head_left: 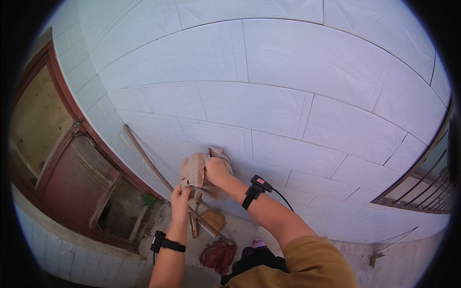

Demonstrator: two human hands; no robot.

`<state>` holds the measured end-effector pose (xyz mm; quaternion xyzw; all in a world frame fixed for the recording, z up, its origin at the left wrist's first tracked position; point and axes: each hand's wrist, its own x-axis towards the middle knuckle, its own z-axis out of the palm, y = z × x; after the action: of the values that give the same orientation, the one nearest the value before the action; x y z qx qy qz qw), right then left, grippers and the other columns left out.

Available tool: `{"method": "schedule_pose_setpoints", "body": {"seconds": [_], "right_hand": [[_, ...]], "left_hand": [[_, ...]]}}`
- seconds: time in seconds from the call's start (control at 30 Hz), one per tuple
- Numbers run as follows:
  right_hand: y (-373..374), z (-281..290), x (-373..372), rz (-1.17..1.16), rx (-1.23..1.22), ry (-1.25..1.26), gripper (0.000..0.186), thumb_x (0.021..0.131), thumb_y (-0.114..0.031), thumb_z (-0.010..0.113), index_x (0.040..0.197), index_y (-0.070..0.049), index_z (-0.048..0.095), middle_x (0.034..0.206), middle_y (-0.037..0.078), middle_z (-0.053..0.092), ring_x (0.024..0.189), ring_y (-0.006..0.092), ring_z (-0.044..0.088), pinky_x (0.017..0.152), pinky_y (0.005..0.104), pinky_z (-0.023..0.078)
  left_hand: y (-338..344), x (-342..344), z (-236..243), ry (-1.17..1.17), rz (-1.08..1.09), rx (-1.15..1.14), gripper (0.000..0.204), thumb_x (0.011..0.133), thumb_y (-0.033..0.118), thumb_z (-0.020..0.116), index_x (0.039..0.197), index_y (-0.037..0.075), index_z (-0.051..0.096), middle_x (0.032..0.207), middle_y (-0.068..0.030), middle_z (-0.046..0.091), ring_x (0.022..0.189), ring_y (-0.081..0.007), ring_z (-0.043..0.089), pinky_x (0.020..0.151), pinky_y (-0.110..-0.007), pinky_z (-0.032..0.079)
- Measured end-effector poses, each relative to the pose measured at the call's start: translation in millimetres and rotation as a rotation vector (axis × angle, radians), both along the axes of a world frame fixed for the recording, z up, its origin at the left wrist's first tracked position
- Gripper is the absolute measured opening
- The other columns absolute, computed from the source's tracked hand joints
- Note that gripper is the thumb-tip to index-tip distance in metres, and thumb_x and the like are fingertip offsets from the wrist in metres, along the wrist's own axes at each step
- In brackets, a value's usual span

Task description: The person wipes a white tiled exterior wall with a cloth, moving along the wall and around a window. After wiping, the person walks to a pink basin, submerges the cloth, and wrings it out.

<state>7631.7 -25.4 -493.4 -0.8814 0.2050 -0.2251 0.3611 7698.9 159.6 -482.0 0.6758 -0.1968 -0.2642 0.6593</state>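
You face a pale tiled wall (312,120). To your left stands a weathered reddish-brown door (72,180), a small green plant (148,199) near its foot. A long-handled mop (217,255) rests its dark red head down low; a barred window (425,188) sits far right.

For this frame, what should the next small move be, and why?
Probably a gentle outward tug with the left hand to spread the beige cloth. That hand pinches the cloth's lower edge, while the rest looks bunched and creased around the right hand, whose fingers are hidden in the folds.
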Motion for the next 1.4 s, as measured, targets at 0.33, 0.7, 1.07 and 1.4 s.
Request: {"method": "schedule_pose_setpoints", "body": {"seconds": [0.33, 0.7, 1.07, 1.4], "right_hand": [[113, 62, -30, 0.180, 1.227, 0.016, 0.031, 0.096, -0.018, 0.056, 0.120, 0.001, 0.061, 0.116, 0.013, 0.065, 0.102, 0.0255, 0.066, 0.083, 0.0396, 0.056], [121, 86, -132, 0.253, 1.332, -0.156, 0.032, 0.095, -0.023, 0.060, 0.118, 0.000, 0.059, 0.115, 0.012, 0.064, 0.100, 0.0226, 0.065, 0.083, 0.0380, 0.056], [98, 76, -286, -0.341, 0.608, -0.560, 0.042, 0.096, -0.032, 0.060, 0.129, -0.006, 0.052, 0.116, 0.009, 0.062, 0.108, 0.0217, 0.060, 0.089, 0.0354, 0.052], [62, 91, -447, -0.835, 0.257, -1.208, 0.043, 0.097, -0.007, 0.051, 0.138, 0.000, 0.043, 0.129, 0.012, 0.051, 0.118, 0.0189, 0.050, 0.103, 0.0321, 0.037]], "left_hand": [[143, 29, 26, 0.138, 0.034, 0.179, 0.029, 0.088, 0.011, 0.062, 0.116, 0.016, 0.060, 0.093, -0.0011, 0.062, 0.082, -0.0135, 0.058, 0.073, -0.031, 0.047], [108, -84, 33, -0.442, -0.462, -0.114, 0.053, 0.090, 0.021, 0.069, 0.134, 0.001, 0.049, 0.121, -0.0086, 0.060, 0.105, -0.0152, 0.058, 0.087, -0.032, 0.048], [10, -183, 75, 0.293, -0.475, -0.271, 0.024, 0.096, 0.008, 0.056, 0.119, -0.001, 0.055, 0.109, -0.0113, 0.065, 0.094, -0.0197, 0.066, 0.078, -0.034, 0.056], [-84, -351, 106, 0.014, -1.047, -0.098, 0.052, 0.096, 0.021, 0.058, 0.144, 0.007, 0.043, 0.128, -0.0135, 0.056, 0.116, -0.0191, 0.054, 0.099, -0.033, 0.042]]}}
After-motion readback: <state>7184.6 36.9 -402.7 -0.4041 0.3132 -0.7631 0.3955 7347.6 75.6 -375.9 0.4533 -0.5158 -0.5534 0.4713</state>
